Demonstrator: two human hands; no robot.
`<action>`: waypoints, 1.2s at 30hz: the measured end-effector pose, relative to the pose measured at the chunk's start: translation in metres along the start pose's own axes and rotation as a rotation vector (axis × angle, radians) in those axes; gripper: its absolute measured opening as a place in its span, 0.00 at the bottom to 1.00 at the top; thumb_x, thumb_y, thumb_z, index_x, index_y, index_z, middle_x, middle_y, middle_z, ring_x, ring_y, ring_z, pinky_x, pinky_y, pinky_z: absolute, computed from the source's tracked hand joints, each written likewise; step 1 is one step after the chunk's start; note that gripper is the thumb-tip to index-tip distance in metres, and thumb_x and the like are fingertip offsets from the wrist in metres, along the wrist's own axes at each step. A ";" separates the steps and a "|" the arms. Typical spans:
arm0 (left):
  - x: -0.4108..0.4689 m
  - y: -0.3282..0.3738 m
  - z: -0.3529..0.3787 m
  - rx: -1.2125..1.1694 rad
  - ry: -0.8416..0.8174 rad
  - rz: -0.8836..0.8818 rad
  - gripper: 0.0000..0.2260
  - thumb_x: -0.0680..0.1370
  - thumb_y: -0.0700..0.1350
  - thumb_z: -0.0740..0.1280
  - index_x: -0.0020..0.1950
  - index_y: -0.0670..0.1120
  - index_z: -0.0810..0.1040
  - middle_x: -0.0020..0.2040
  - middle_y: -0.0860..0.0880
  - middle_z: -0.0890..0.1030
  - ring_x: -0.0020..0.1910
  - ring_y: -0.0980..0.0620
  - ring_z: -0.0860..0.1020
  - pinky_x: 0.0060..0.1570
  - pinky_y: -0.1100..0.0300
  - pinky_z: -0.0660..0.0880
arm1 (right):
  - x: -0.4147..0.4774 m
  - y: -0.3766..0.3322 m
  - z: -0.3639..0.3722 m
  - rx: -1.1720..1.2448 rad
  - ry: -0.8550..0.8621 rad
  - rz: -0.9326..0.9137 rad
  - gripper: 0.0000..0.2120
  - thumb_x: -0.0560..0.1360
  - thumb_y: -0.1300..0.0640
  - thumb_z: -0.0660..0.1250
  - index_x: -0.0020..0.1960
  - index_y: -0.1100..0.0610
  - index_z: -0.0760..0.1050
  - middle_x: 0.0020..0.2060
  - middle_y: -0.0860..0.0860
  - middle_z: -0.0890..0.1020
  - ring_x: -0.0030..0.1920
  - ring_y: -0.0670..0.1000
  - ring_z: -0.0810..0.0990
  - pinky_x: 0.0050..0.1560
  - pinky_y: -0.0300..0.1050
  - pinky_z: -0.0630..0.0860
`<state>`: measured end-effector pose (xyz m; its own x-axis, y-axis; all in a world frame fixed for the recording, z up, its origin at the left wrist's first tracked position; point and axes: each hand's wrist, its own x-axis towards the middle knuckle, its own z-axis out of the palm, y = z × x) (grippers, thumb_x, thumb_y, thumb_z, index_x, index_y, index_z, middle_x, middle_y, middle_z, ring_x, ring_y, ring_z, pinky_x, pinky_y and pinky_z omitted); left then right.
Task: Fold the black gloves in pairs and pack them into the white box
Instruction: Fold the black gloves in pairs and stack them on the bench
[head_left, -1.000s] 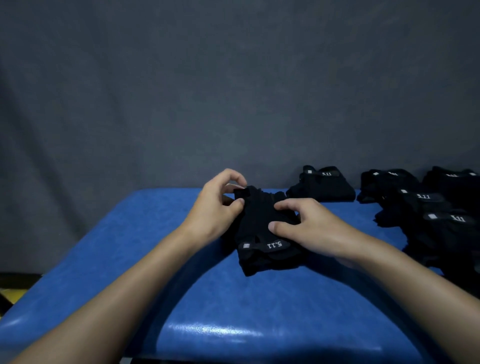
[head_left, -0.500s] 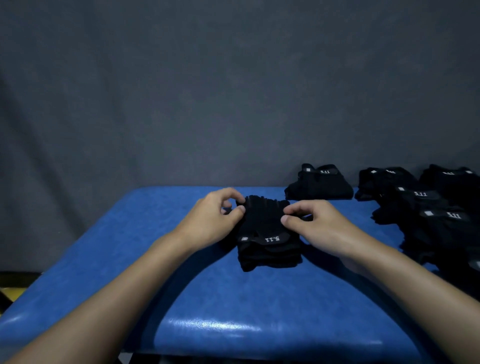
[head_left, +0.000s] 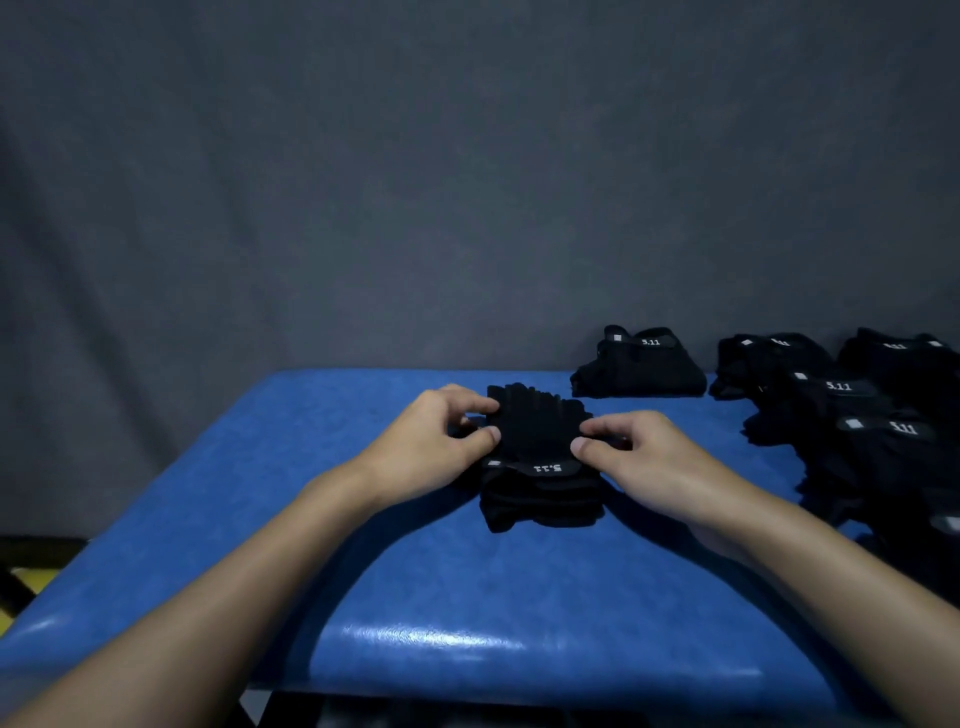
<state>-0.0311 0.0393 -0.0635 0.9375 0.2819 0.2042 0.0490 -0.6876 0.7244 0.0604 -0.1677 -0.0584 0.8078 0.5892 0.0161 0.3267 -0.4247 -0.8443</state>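
A grey cloth backdrop hangs at the far left, behind a blue padded table whose glossy front edge catches the light. Further in, the left hand lies over the table top. Its thumb and forefinger curl onto the left edge of a black glove pair and pinch the cloth there. The pair lies near the middle of the table, folded over on itself. A strap across its near half reads "5.11" upside down (white letters on black). The right hand mirrors the left: its thumb and forefinger pinch the right edge of the same pair, and the other fingers are curled. The two hands sit close, with only the glove's width between them. Farther back and to the right, a second folded pair rests at the table's rear edge, apart from the hands. At the far right a heap of black gloves covers that side of the table. It seems to be several overlapping gloves, though the dark fabric makes the count hard to tell.
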 end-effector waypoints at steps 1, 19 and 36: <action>0.000 -0.001 0.001 0.010 -0.012 -0.004 0.15 0.80 0.44 0.68 0.67 0.46 0.78 0.60 0.53 0.77 0.55 0.59 0.78 0.49 0.79 0.69 | -0.001 0.000 -0.001 -0.002 -0.006 -0.002 0.14 0.78 0.51 0.66 0.62 0.52 0.77 0.44 0.37 0.76 0.44 0.33 0.73 0.38 0.23 0.67; -0.022 0.000 -0.002 0.427 -0.207 0.146 0.23 0.82 0.58 0.59 0.76 0.54 0.67 0.77 0.60 0.64 0.76 0.60 0.61 0.76 0.55 0.56 | -0.011 0.025 0.004 -0.091 -0.014 -0.420 0.10 0.79 0.44 0.60 0.50 0.44 0.79 0.52 0.40 0.78 0.58 0.41 0.76 0.61 0.36 0.70; -0.018 -0.011 -0.023 0.222 -0.056 0.006 0.07 0.81 0.45 0.65 0.58 0.51 0.79 0.47 0.56 0.81 0.48 0.61 0.78 0.50 0.67 0.73 | 0.001 0.027 0.009 -0.286 0.044 -0.246 0.25 0.75 0.36 0.54 0.64 0.47 0.76 0.60 0.40 0.71 0.66 0.43 0.64 0.71 0.48 0.62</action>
<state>-0.0562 0.0573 -0.0599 0.9552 0.2447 0.1667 0.1128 -0.8214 0.5592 0.0662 -0.1724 -0.0855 0.7066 0.6698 0.2281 0.6323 -0.4529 -0.6286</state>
